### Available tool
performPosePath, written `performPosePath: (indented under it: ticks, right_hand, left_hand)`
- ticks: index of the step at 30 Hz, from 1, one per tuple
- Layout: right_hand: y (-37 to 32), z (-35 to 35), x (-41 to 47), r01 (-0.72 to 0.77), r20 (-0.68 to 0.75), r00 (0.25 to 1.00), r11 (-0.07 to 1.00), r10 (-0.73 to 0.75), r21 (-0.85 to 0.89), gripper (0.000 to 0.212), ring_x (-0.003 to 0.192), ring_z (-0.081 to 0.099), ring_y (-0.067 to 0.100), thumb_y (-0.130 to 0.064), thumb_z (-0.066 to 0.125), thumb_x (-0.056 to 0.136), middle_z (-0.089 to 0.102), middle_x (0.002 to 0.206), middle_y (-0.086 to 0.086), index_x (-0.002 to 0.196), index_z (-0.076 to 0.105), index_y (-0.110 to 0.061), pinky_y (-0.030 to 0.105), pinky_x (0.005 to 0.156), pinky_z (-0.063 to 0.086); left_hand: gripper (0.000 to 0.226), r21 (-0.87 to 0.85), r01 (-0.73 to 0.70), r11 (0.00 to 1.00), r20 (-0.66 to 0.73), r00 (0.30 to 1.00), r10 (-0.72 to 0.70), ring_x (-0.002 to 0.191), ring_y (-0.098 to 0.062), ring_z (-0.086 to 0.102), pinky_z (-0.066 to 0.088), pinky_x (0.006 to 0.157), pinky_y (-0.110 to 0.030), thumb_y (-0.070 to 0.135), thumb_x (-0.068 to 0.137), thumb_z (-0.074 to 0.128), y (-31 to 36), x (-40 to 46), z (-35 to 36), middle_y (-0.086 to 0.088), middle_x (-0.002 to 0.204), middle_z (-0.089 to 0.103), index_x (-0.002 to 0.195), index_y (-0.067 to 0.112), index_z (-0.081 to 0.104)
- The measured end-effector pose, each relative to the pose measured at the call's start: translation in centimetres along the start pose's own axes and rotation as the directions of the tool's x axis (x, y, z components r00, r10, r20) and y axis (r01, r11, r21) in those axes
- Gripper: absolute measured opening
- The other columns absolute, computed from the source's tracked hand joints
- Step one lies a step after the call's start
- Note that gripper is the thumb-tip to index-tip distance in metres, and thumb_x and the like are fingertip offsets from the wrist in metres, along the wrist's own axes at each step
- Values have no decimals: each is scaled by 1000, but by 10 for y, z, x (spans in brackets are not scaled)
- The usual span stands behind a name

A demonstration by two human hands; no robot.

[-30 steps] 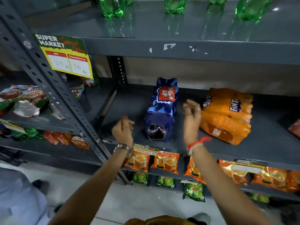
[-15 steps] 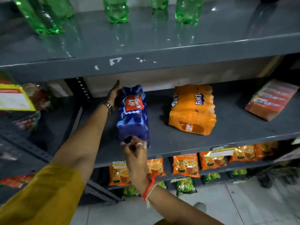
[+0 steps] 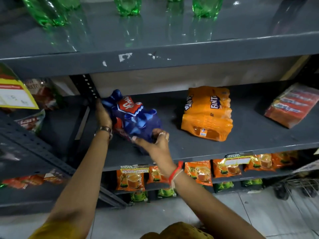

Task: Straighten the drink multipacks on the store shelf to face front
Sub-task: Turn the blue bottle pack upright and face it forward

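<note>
1. The blue multipack lies on the grey middle shelf, at its left end, turned at a slant so its long side runs from the back left toward the front right.
2. The left hand presses flat against the pack's left rear side, fingers wrapped along the wrapper, just beside the perforated upright post at the back corner; there is little room between pack and post.
3. The right hand clasps the pack's near right corner, thumb under and fingers curled over the plastic, a ring showing on one finger.
4. That near corner sits close to the shelf's front lip, not over it.
5. To the right, bare shelf separates the blue pack from the orange Fanta multipack, which lies near the middle, its end slightly angled toward the front.
6. Further right, well apart, a red multipack lies skewed near the back.
7. Open shelf surface runs along the front edge before both of these packs.
8. Green bottles stand on the shelf above.
</note>
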State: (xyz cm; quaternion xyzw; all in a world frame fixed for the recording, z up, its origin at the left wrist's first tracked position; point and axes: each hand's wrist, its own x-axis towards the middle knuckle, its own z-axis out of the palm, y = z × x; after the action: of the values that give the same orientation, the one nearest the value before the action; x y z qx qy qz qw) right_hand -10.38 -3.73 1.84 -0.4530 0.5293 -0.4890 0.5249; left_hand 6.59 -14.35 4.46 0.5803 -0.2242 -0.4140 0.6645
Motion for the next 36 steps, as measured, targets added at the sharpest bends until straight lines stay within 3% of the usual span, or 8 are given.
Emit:
performPosePath:
  ticks: [3,6,8,14,17,21,30,36]
  right_hand:
    - [-4,-9,42,-91,28,995,996,91,7,74,104,64,23,-52,87,50,58,120,13,104,57,-12,41,92,54]
    - [-8,-20,64,-80,53,995,996,79,34,70,97,70,26,-50,84,54,69,111,15,106,61,-10,47,86,57]
    - [-10,-23,66,-68,46,997,997,67,24,75,97,70,23,-57,83,50,69,112,12,107,60,-13,45,86,58]
    - [-3,-23,42,6,62,998,996,-12,94,61,103,68,19,-50,76,67,66,117,8,113,55,-18,45,89,56]
    - [4,-26,28,27,63,997,989,-36,144,60,107,66,21,-56,73,67,64,120,10,112,57,-20,46,90,55]
    - [8,-27,12,6,53,998,981,-16,192,54,111,63,22,-60,67,67,58,127,12,108,57,-26,45,92,55]
    - [7,-27,-2,11,56,998,984,-21,180,46,113,62,21,-55,62,73,53,130,12,110,53,-28,40,90,57]
    - [8,-25,-3,1,53,999,983,-11,186,32,113,61,20,-51,61,80,51,133,10,106,53,-34,26,77,59]
  left_hand:
    - [44,65,-20,998,-40,999,22,88,-12,60,48,69,-21,47,92,25,-5,-26,-30,5,96,61,104,18,57]
    - [40,112,5,994,-76,997,4,83,-16,57,48,67,-23,46,92,31,-11,-53,-47,0,97,59,106,18,56]
    - [36,140,5,990,-68,998,5,89,-16,56,47,74,-25,45,91,35,-15,-65,-53,-1,102,59,103,20,56]
    - [47,160,-38,986,109,994,20,88,-6,58,49,65,-19,46,93,26,-19,-73,-63,-4,117,56,124,17,46]
    - [41,199,-87,976,151,987,57,93,-8,58,51,60,-13,44,95,21,-21,-82,-72,2,110,56,120,20,43]
    - [17,182,-144,973,141,983,119,88,-2,54,50,60,-8,32,97,23,-24,-96,-79,12,99,51,107,27,37]
    - [19,212,-166,963,152,979,135,86,-2,54,49,58,-9,36,96,26,-24,-102,-85,12,97,50,111,25,32]
    - [22,223,-167,960,123,982,142,88,-3,55,49,67,-17,36,96,26,-25,-102,-86,13,99,50,115,26,30]
